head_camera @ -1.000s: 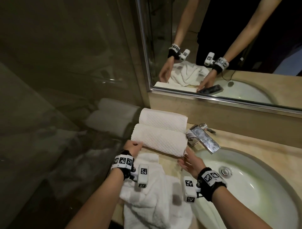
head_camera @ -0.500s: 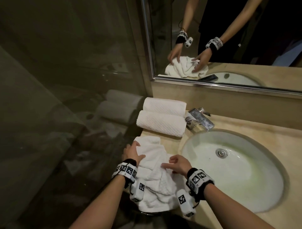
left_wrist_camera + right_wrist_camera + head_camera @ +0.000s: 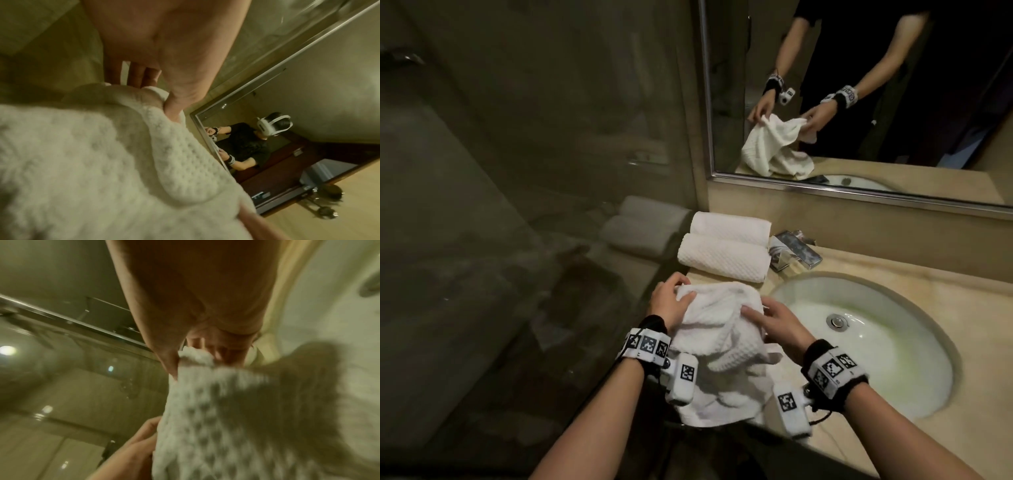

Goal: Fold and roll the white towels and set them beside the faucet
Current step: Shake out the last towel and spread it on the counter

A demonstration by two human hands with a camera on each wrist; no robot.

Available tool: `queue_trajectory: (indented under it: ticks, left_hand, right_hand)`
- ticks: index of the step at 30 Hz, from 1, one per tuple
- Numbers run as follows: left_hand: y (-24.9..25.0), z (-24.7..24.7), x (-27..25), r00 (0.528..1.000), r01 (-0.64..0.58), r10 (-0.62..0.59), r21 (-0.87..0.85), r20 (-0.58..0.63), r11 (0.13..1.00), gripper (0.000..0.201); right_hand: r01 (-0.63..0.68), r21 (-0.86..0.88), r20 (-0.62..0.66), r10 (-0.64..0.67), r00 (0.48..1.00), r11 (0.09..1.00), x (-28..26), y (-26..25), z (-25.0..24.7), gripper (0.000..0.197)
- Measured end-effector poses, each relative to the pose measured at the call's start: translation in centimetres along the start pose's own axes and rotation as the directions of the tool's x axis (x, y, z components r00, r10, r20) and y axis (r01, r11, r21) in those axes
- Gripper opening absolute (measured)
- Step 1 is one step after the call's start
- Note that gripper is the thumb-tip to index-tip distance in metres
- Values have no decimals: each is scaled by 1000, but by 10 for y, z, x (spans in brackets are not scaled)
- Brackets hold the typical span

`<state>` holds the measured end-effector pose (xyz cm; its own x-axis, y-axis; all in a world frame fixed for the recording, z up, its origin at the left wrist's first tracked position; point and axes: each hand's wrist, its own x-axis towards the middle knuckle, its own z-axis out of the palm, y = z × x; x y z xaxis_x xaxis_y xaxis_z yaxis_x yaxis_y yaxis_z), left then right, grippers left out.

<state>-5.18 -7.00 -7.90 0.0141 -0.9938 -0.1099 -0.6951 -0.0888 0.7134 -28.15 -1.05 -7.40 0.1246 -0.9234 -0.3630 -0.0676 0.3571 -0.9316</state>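
Observation:
Two rolled white towels (image 3: 724, 246) lie side by side on the counter, just left of the chrome faucet (image 3: 796, 255). In front of them a crumpled white waffle towel (image 3: 719, 342) hangs over the counter's front edge. My left hand (image 3: 671, 296) grips its far left corner, thumb and fingers pinching the cloth (image 3: 156, 97). My right hand (image 3: 767, 320) holds the towel's right side, with fabric (image 3: 195, 358) bunched between thumb and fingers. The mirror shows both hands lifting the towel.
A white oval sink (image 3: 876, 339) with a metal drain (image 3: 836, 321) lies to the right of the towel. A glass shower wall (image 3: 534, 205) stands close on the left. The framed mirror (image 3: 859, 102) rises behind the beige counter (image 3: 945, 308).
My hands left the rolled towels, came back toward me and took hold of the crumpled towel, now raising its upper part off the counter.

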Motion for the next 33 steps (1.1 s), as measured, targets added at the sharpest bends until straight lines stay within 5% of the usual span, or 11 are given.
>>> queue_trajectory:
  ticks: [4, 12, 18, 22, 25, 28, 33]
  left_hand:
    - [34, -3, -11, 997, -72, 72, -106, -5, 992, 8]
    - [135, 0, -28, 957, -240, 273, -266, 95, 934, 21]
    - [207, -4, -68, 900, -259, 410, -570, 150, 779, 33]
    - [248, -9, -98, 768, -176, 562, -744, 306, 644, 57]
    - [260, -1, -110, 685, -310, 647, -669, 335, 675, 46]
    - [282, 21, -124, 727, -386, 637, -614, 256, 688, 48]
    - [331, 33, -148, 801, -422, 597, -740, -34, 524, 32]
  right_hand:
    - [128, 147, -15, -128, 992, 981, -41, -60, -21, 28]
    - [351, 208, -265, -293, 919, 913, -122, -144, -54, 25]
    - [474, 263, -356, -372, 857, 841, -175, -176, -96, 30]
    - [527, 277, -389, -408, 826, 803, -201, -196, -121, 32]
    - [561, 323, -431, -409, 804, 762, -213, -208, -136, 34]
    - [597, 331, -456, -430, 779, 731, -238, -217, -157, 35]
    - [667, 292, -561, -442, 700, 686, -291, -226, -206, 32]
